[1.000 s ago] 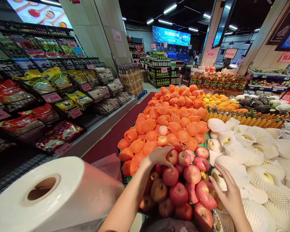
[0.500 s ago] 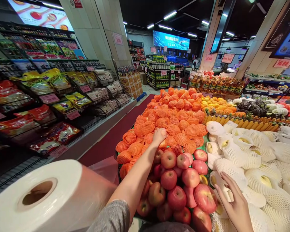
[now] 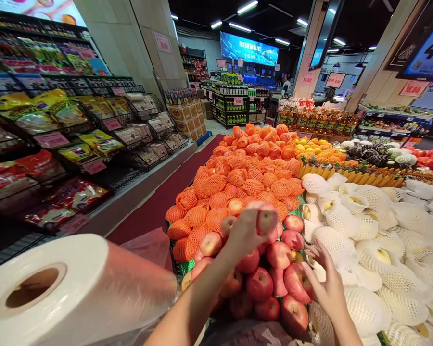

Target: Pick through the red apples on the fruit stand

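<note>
One apple point(image 3: 266, 220) is held in the left hand point(image 3: 248, 231), lifted clear above the heap of bare red apples point(image 3: 270, 274) at the near left corner of the fruit display point(image 3: 183, 267). The fingers are curled round the fruit from below and behind, so the hand is closed on it; the apple is blurred, and its far side is all that is shown. The right hand point(image 3: 326, 283) is laid at the right edge of the apple heap, where the heap meets the fruit in white foam nets point(image 3: 368, 240). Its fingers are spread and loosely bent, touching the fruit there, and nothing is seen to be gripped in it.

In the head view, the only view given, the display is taken up behind the bare apples by a large mound of fruit in orange nets point(image 3: 248, 182), with a few unnetted apples lying at its near edge. A thick roll of thin plastic bags point(image 3: 65, 293) is seen at the bottom left, beside the near corner of the display, and a loose pinkish bag point(image 3: 155, 247) hangs just behind it. At the bottom edge, under the forearms, a dark crumpled surface is partly shown; what it is cannot be told.

As a judgement, one apple is picked and in hand, and nothing is shown as bagged; the heap is otherwise full. Snack racks point(image 3: 75, 144) line the aisle on the left.
</note>
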Demonstrator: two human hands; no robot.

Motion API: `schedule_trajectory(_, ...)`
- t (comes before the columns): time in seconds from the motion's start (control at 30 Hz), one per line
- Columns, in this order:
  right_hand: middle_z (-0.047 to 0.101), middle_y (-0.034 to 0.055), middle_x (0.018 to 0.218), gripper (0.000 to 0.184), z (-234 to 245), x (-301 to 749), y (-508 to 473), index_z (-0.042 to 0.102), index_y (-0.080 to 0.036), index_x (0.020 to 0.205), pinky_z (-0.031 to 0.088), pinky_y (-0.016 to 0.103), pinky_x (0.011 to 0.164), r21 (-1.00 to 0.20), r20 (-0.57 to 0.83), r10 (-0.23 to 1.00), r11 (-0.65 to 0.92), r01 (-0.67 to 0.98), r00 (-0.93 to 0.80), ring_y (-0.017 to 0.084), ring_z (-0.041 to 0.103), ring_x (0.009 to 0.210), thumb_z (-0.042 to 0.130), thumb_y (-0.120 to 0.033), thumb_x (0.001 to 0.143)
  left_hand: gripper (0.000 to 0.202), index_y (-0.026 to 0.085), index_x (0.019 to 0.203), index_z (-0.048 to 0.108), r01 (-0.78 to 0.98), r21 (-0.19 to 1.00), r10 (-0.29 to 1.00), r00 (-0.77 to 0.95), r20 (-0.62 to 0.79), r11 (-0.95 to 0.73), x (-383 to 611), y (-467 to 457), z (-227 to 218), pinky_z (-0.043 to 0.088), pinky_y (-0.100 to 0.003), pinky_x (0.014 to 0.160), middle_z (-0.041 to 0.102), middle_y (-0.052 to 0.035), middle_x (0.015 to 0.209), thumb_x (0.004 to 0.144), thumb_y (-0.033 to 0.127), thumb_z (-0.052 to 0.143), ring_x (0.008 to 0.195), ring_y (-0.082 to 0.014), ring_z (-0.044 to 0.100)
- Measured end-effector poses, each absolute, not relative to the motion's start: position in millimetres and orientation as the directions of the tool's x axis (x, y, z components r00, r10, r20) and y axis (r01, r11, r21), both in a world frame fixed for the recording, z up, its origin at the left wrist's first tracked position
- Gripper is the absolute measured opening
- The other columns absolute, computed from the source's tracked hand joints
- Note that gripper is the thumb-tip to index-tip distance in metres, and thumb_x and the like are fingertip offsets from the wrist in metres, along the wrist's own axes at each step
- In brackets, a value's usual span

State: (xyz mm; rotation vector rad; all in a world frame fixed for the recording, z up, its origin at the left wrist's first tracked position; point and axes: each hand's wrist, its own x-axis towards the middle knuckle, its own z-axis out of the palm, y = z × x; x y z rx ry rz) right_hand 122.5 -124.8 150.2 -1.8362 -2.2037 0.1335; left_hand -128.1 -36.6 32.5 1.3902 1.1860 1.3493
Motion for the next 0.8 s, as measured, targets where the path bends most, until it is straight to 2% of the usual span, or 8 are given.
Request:
schedule_trajectory(0.07,0.061,0.0152,0.147,0.074,140.0,107.0,-124.5,0.031,-0.025,0.162,0.061,0.045,0.104,-0.314,0.055,0.978,0.209,0.926,-0.202,0.028,0.068,0.125,0.064,-0.044,0.099,0.065,0.024,0.135,0.052,0.011,0.963,0.949,0.172,0.265,-0.271,-109.6,-66.5,42.0,0.048,-0.040,0.115,0.060,-0.0087,0.144,0.075,0.017,0.075,0.133,-0.0284,0.056)
schedule_trajectory(0.13,0.060,0.0153,0.147,0.073,131.4,94.9,-124.1,0.041,-0.024,0.155,0.062,0.045,0.100,-0.311,0.009,0.978,0.199,0.929,-0.206,0.030,0.067,0.126,0.071,-0.045,0.092,0.068,0.024,0.139,0.053,-0.013,0.955,0.899,0.333,0.285,-0.298,-92.7,-85.1,44.6,0.046,-0.042,0.120,0.056,-0.0089,0.150,0.074,0.009,0.069,0.140,-0.0283,0.052)
schedule_trajectory(0.2,0.065,0.0148,0.139,0.066,125.5,88.2,-123.8,0.053,-0.022,0.142,0.064,0.045,0.094,-0.288,-0.005,0.985,0.166,0.943,-0.175,0.033,0.067,0.123,0.077,-0.045,0.086,0.070,0.025,0.143,0.053,-0.042,0.953,0.861,0.416,0.291,-0.302,-84.5,-93.5,41.5,0.045,-0.041,0.122,0.055,-0.0083,0.153,0.077,0.006,0.063,0.142,-0.0270,0.051)
schedule_trajectory(0.27,0.070,0.0136,0.128,0.060,123.0,86.7,-123.4,0.057,-0.021,0.133,0.063,0.045,0.092,-0.271,-0.002,0.988,0.147,0.951,-0.154,0.033,0.069,0.116,0.079,-0.044,0.082,0.072,0.027,0.149,0.049,-0.087,0.958,0.852,0.442,0.282,-0.272,-88.6,-97.0,33.5,0.043,-0.040,0.123,0.055,-0.0074,0.154,0.081,0.011,0.066,0.143,-0.0262,0.051)
schedule_trajectory(0.4,0.071,0.0112,0.121,0.055,126.4,90.0,-118.8,0.058,-0.021,0.127,0.059,0.048,0.093,-0.105,-0.020,0.984,0.171,0.980,-0.174,0.033,0.070,0.109,0.076,-0.039,0.079,0.077,0.027,0.159,0.040,-0.049,0.988,0.924,0.348,0.156,-0.148,-122.1,-110.1,7.1,0.034,-0.041,0.130,0.045,-0.0064,0.165,0.089,0.030,0.069,0.154,-0.0260,0.041)
schedule_trajectory(0.5,0.065,0.0115,0.137,0.058,131.1,86.9,-107.7,0.057,-0.021,0.135,0.057,0.047,0.095,0.005,-0.248,0.929,0.285,0.958,-0.275,0.033,0.067,0.118,0.071,-0.030,0.080,0.059,0.024,0.157,0.044,0.105,0.991,0.980,0.189,0.067,-0.088,-146.8,-129.7,-15.3,0.035,-0.041,0.130,0.049,-0.0055,0.162,0.099,0.035,0.052,0.152,-0.0230,0.043)
schedule_trajectory(0.63,0.056,0.0154,0.148,0.073,134.9,69.1,-85.9,0.054,-0.017,0.146,0.058,0.047,0.090,0.139,-0.514,0.788,0.466,0.874,-0.338,0.037,0.067,0.117,0.072,-0.024,0.076,0.055,0.026,0.154,0.049,0.268,0.963,0.990,0.140,-0.003,-0.035,-161.5,-156.6,-41.7,0.042,-0.041,0.125,0.054,-0.0054,0.158,0.099,0.033,0.041,0.147,-0.0221,0.051)
schedule_trajectory(0.8,0.065,0.0103,0.124,0.066,137.6,44.0,-69.9,0.063,-0.022,0.138,0.057,0.039,0.087,0.125,-0.631,0.648,0.627,0.769,-0.426,0.032,0.067,0.105,0.066,-0.016,0.072,0.054,0.028,0.154,0.044,0.265,0.964,0.999,0.040,-0.017,0.005,-157.5,-188.9,-73.7,0.043,-0.042,0.125,0.056,-0.0075,0.156,0.100,0.034,0.040,0.148,-0.0236,0.050)
